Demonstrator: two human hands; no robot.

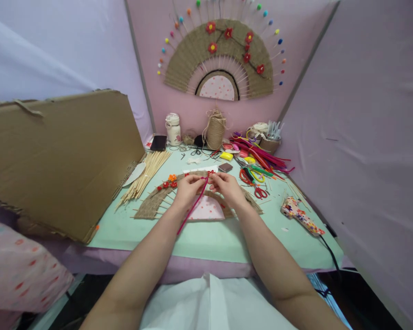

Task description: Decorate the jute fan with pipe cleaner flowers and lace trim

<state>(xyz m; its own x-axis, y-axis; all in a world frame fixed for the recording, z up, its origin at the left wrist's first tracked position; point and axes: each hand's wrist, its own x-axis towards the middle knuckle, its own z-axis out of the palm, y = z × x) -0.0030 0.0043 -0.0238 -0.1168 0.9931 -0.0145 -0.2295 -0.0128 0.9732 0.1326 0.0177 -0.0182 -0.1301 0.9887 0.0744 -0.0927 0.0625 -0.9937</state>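
Between my two hands is a magenta pipe cleaner (193,208), its long tail hanging down toward the table's front edge. My left hand (188,189) pinches it near its upper end. The fingers of my right hand (226,187) are closed at the same end, thumb and forefinger on the pipe cleaner. Under both hands lies a half-round twine fan (146,207) with thin sticks and a white, pink-dotted centre piece (209,210). Orange and red flowers (172,178) sit on its upper left part. My hands hide some of the fan's top.
A glue gun (298,213) lies at right, its cord over the edge. Scissors (260,192), pliers (249,173) and a pipe cleaner bundle (261,153) are behind my right hand. Wooden sticks (147,174) and a cardboard sheet (65,156) are left. A twine spool (215,130) stands at the back.
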